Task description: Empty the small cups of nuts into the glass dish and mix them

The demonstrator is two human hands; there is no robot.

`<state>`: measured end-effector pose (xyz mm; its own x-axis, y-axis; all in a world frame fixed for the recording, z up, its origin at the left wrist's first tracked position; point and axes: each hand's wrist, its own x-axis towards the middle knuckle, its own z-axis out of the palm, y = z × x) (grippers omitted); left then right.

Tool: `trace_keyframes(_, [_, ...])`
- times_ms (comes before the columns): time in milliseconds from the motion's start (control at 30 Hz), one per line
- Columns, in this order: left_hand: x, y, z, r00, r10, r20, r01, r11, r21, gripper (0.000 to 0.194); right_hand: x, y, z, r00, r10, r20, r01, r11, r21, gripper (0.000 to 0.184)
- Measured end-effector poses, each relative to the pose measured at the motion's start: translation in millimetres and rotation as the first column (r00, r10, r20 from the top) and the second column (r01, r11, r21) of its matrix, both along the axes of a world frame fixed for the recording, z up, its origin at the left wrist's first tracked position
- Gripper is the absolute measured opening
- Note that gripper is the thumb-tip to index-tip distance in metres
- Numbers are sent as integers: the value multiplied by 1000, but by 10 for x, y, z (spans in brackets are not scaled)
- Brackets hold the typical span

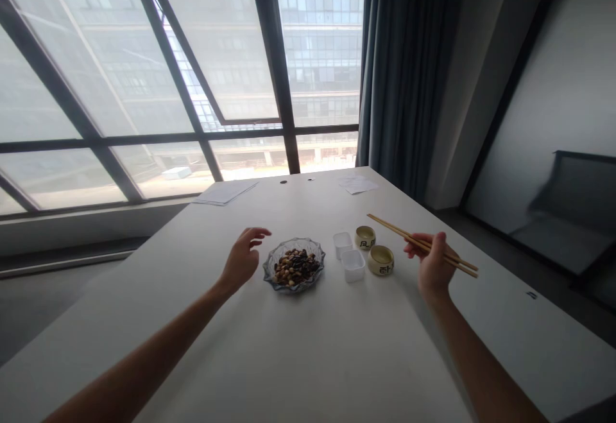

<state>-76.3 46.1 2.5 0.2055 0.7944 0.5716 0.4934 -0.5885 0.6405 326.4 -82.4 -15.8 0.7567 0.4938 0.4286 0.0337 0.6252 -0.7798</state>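
A glass dish (pixel 294 264) of mixed brown and dark beans sits on the white table (pixel 308 346). My left hand (pixel 243 258) hovers just left of the dish, fingers apart and curved, holding nothing. My right hand (pixel 432 262) grips a pair of wooden chopsticks (pixel 418 243), whose tips point up and left above the cups. Between the dish and my right hand stand two small white square cups (pixel 349 255) and two round yellowish ceramic cups (pixel 374 250) with dark markings.
Sheets of paper (pixel 225 192) lie at the table's far left and more paper (pixel 357 184) at the far right. A large window (pixel 183 76) and a dark curtain (pixel 409 70) are behind the table. A dark chair (pixel 572 198) stands at right.
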Motion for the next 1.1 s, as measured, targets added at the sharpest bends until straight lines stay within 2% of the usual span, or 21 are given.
trace_keyframes(100, [-352, -136, -361, 998, 30, 60, -24, 995, -97, 33, -226, -51, -51, 992, 122, 36, -122, 992, -15, 72])
trace_keyframes(200, [-535, -326, -624, 995, 35, 94, -17, 982, -190, 33, -470, -121, -68, 968, 233, 88, -227, 971, -72, 63])
trace_keyframes(333, [-544, -565, -816, 993, -13, 116, 46, 957, -287, 30, -763, -159, -16, 918, 347, 194, -313, 931, -186, 52])
trace_keyframes(500, [-394, -716, -989, 986, -39, 160, 89, 943, -320, 27, -982, -77, 113, 826, 451, 337, -324, 870, -370, 43])
trace_keyframes(633, [-334, -740, -1040, 979, -39, 200, 104, 940, -326, 25, -1135, -21, 287, 657, 584, 477, -312, 786, -534, 41])
trace_keyframes(700, [-323, -750, -1018, 974, -37, 225, 112, 938, -329, 20, -1271, 21, 384, 561, 641, 524, -295, 746, -597, 44])
trace_keyframes(767, [-314, -768, -976, 968, -34, 248, 118, 935, -335, 15, -1441, 91, 463, 501, 682, 532, -296, 713, -635, 46])
trace_keyframes(833, [-306, -792, -931, 964, -25, 266, 120, 931, -345, 18, -1598, 184, 515, 473, 705, 528, -306, 694, -652, 44])
trace_keyframes(933, [-299, -831, -882, 960, -12, 279, 117, 924, -363, 22, -1699, 310, 582, 475, 680, 558, -261, 715, -649, 44])
trace_keyframes(1033, [-297, -859, -862, 961, -12, 276, 120, 918, -378, 24, -1615, 353, 681, 491, 634, 598, -177, 745, -644, 45])
trace_keyframes(1100, [-295, -869, -859, 962, -17, 272, 126, 913, -387, 25, -1535, 329, 744, 478, 629, 613, -124, 739, -662, 45])
